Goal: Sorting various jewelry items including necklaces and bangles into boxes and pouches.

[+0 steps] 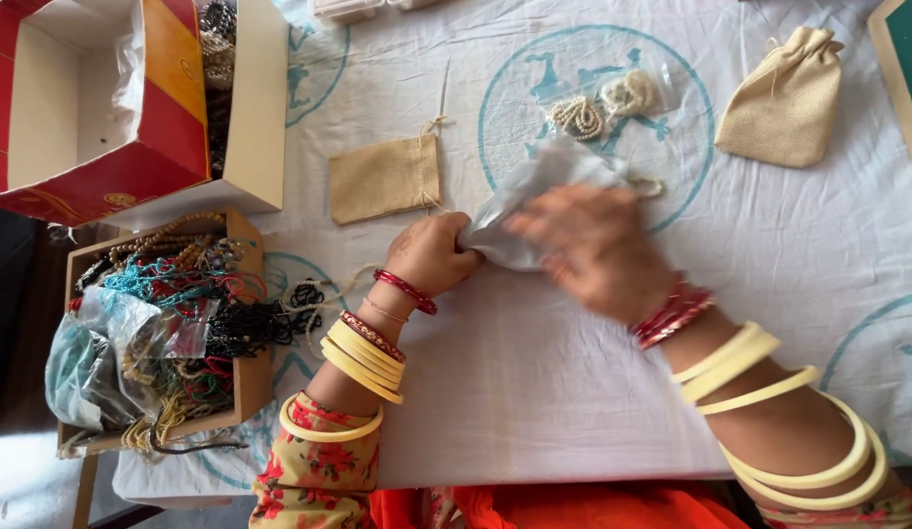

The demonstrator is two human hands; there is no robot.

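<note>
The right hand point(593, 250) is smeared by motion, its fingers unreadable, and it covers part of the clear plastic bag point(534, 196). At the far left, the red box point(93, 108) runs past the edge.

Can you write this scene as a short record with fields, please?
surface: table cloth, white with teal prints
left hand: grips one end of the clear plastic bag
right hand: blurred, on the same bag
flat pouch: beige, beside the left hand
full pouch: beige, far right
bead packets: beyond the hands
wooden tray: holds bead strings, at left
</note>
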